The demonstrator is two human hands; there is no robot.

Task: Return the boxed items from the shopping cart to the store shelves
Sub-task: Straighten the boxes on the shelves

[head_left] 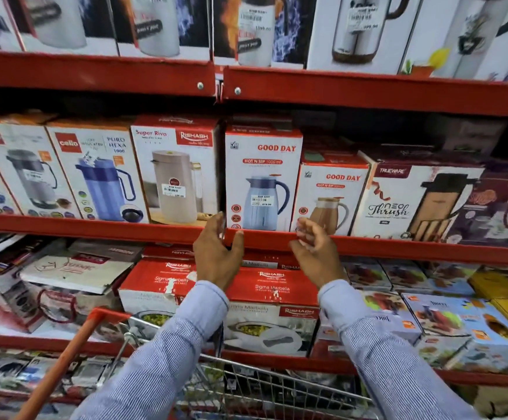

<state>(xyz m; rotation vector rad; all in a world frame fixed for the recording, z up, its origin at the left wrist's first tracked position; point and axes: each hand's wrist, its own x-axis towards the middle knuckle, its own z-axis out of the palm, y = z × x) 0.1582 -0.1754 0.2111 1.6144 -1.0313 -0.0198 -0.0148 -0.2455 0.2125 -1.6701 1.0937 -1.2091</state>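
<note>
A white and red "Good Day" flask box (263, 180) stands upright on the middle red shelf (398, 247), between a "Super Riva" box (175, 171) and a smaller "Good Day" box (331, 192). My left hand (218, 253) is just below its lower left corner, fingers apart, fingertips near the box edge. My right hand (318, 253) hovers off its lower right corner, fingers loosely curled, holding nothing. The wire shopping cart (246, 386) with an orange handle (65, 365) sits below my arms; I cannot see boxes inside it.
The top shelf carries tall flask boxes (255, 28). The middle shelf also holds Cello boxes (101, 174) and a "Trueware" box (413, 198). The lower shelf holds red "Sigma Marbella" casserole boxes (272, 298) and juicer boxes (458, 322). All shelves are tightly packed.
</note>
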